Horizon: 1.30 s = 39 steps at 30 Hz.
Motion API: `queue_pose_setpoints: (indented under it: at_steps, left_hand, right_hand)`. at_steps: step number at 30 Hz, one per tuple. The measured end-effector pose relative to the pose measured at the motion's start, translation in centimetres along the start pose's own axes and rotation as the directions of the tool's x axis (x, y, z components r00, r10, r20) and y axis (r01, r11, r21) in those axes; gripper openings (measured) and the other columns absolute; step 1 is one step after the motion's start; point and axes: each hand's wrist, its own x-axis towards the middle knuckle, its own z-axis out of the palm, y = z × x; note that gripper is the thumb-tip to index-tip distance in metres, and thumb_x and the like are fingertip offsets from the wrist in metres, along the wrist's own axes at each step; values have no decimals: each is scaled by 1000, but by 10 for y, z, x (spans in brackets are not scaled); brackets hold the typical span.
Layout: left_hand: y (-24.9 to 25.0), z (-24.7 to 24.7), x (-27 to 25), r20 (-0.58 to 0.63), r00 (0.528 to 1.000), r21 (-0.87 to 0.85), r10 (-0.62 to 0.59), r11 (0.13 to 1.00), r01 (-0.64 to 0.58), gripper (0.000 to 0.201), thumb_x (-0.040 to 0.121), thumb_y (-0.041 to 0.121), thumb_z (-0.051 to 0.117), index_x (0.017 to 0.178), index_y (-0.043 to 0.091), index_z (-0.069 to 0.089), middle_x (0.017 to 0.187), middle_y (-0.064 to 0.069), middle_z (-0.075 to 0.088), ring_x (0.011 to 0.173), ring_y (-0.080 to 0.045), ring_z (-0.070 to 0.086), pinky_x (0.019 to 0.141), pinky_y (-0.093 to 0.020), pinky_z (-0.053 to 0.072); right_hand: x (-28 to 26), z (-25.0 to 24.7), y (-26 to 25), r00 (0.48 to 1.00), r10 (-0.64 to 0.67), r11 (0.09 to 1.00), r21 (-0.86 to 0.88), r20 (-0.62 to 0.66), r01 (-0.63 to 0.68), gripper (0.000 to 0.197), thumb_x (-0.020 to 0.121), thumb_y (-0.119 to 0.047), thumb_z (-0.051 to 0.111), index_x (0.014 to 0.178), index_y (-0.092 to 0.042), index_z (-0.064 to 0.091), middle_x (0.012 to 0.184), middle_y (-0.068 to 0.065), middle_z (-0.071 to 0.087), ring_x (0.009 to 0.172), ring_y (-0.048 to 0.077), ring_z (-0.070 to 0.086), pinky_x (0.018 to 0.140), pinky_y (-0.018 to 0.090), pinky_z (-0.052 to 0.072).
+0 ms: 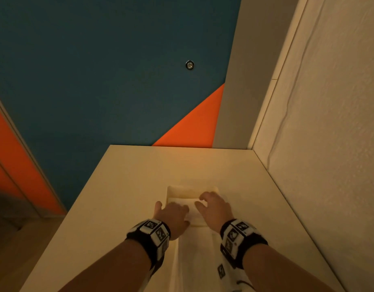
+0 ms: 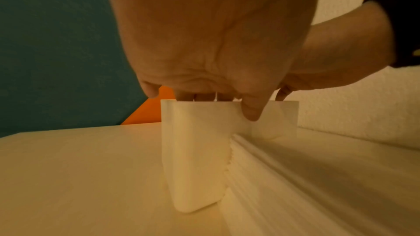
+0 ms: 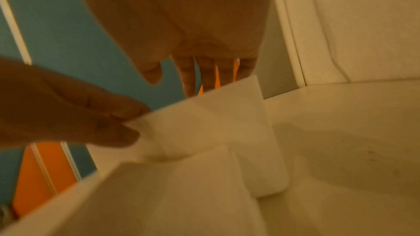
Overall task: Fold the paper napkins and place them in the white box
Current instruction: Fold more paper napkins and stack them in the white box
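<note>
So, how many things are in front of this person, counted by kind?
Hands: 2, the left hand and the right hand
Wrist bands: 2
White box: 1
Napkin at the box: 1
Table: 1
Total: 7
More pale paper lies nearer the person; its sheets cannot be counted.

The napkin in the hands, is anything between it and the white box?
Nothing visible blocks it. Both hands, left hand and right hand, have the napkin over the open white box on the table; the left hand pinches a corner. No lid shows. What the box holds cannot be told.
</note>
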Motion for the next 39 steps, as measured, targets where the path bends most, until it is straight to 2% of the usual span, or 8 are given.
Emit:
queue_pose_setpoints:
  at_steps: [2,5,8,13,17,21,28,39]
  left_hand:
    - [0,0,-11,-215,977,-179,-10,983,-30,37,92,41,42,126,27,41,132,6,42,126,-16,36,100,-41,23]
    - [3,9,-32,-407,907,-386,-106,920,-65,19,87,39,51,101,27,46,107,8,48,100,-14,47,80,-28,34]
    - [5,31,-49,-229,937,-606,-264,792,75,16,85,40,55,82,27,47,89,8,54,82,-11,50,70,-25,39]
    - [8,67,-56,20,952,-683,-305,691,236,38,89,41,55,117,15,55,111,-2,61,100,-17,55,84,-24,41]
    - [11,74,-54,84,953,-669,-290,692,270,19,91,40,52,86,22,55,94,5,59,87,-12,51,71,-21,36]
    - [12,77,-51,166,928,-725,-333,597,344,21,88,38,55,81,18,57,84,4,56,82,-14,53,65,-23,38]
    - [17,74,-52,205,907,-857,-369,379,348,22,84,35,63,91,14,62,95,1,61,92,-16,57,78,-27,45]
    - [27,66,-44,350,889,-916,-296,88,390,56,59,38,74,104,9,57,106,-5,63,98,-22,60,89,-40,52]
  right_hand:
    - [-6,-8,4,983,32,978,210,-179,6,8,88,-28,58,88,-21,60,92,-1,61,85,19,59,78,32,47]
    - [-22,-18,14,984,92,941,335,-152,-36,22,81,-22,64,62,-18,55,63,0,58,62,16,55,61,29,46]
    - [-41,-13,25,988,151,928,339,33,-153,24,80,-24,63,59,-16,56,60,1,59,56,15,56,58,28,46]
    - [-65,19,36,921,296,901,247,252,-357,15,84,-30,60,82,-16,55,82,-5,56,74,8,52,61,21,40]
    - [-71,38,32,849,379,827,277,368,-489,27,81,-32,62,96,-10,60,97,2,62,93,18,61,83,32,53]
    - [-74,43,26,859,371,844,256,353,-471,29,82,-30,64,105,-12,60,103,1,59,94,16,57,76,25,46]
    - [-82,36,18,889,301,897,214,344,-387,17,89,-25,56,73,-26,49,92,-2,59,89,14,53,80,23,44]
    - [-85,40,16,865,277,951,8,418,-308,33,95,-41,42,114,-19,57,125,7,55,104,21,50,92,28,39]
